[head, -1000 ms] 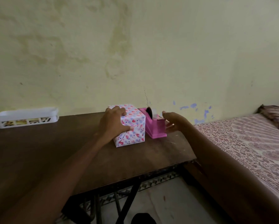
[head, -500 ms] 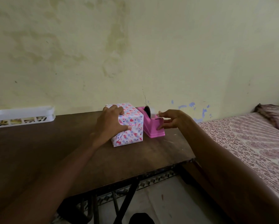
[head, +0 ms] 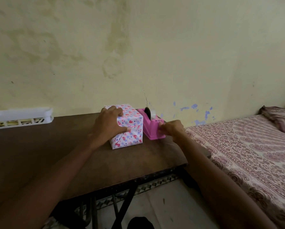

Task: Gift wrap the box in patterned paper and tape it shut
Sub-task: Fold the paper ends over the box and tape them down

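The box (head: 132, 124), wrapped in white paper with red and blue hearts, stands on the dark wooden table (head: 39, 154) near the wall. My left hand (head: 108, 126) lies over its top left edge, thumb pressing the folded paper on the near end face. Touching the box's right side is a pink tape dispenser (head: 152, 124) with a roll of clear tape. My right hand (head: 170, 128) is at the dispenser's front cutter end, fingertips pinching the tape end there. The tape itself is barely visible.
A white plastic tray (head: 21, 117) sits at the table's back left against the yellowish wall. A bed with a patterned sheet (head: 254, 154) adjoins the table's right end. The table's front edge and black metal legs (head: 122, 209) are below my arms.
My right hand has moved in from the right of the dispenser and closed its fingertips at the cutter end. My left hand stays on the box.
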`<action>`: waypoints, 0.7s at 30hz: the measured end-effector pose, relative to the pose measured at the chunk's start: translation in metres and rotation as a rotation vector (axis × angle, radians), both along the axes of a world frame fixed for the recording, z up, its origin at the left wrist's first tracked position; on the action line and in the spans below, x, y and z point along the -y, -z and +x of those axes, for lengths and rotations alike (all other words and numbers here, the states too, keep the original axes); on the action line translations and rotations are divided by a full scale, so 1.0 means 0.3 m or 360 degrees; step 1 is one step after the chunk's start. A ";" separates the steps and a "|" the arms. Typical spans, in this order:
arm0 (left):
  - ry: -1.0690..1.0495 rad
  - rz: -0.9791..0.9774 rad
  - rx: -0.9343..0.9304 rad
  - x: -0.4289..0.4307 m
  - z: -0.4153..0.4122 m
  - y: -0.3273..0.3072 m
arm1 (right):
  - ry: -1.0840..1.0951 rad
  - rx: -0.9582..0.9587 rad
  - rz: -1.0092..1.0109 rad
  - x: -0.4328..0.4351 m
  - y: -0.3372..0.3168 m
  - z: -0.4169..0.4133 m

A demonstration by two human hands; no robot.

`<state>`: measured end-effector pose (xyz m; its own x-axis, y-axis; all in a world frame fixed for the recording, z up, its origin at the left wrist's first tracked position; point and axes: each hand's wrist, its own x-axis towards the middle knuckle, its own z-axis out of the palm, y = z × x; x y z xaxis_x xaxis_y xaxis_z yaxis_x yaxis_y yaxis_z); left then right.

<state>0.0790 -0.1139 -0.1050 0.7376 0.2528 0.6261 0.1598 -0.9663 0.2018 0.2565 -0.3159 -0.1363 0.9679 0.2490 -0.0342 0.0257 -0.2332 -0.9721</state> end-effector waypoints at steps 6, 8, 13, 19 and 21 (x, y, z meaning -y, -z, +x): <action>0.0022 -0.0003 -0.0026 -0.001 -0.005 -0.011 | 0.0184 0.0469 -0.0392 0.043 0.063 -0.021; 0.0040 -0.0005 -0.0034 -0.006 -0.003 -0.014 | 0.0211 0.0523 -0.0306 0.037 0.067 -0.058; 0.0082 -0.0047 -0.0063 -0.002 -0.021 -0.040 | -0.0157 0.0588 0.0039 -0.016 0.057 -0.269; 0.0062 -0.0112 -0.0094 0.017 -0.031 -0.057 | -0.0494 0.0337 0.0555 -0.137 0.082 -0.407; 0.0060 -0.0115 -0.0093 0.016 -0.032 -0.057 | -0.0487 0.0156 0.0681 -0.167 0.091 -0.417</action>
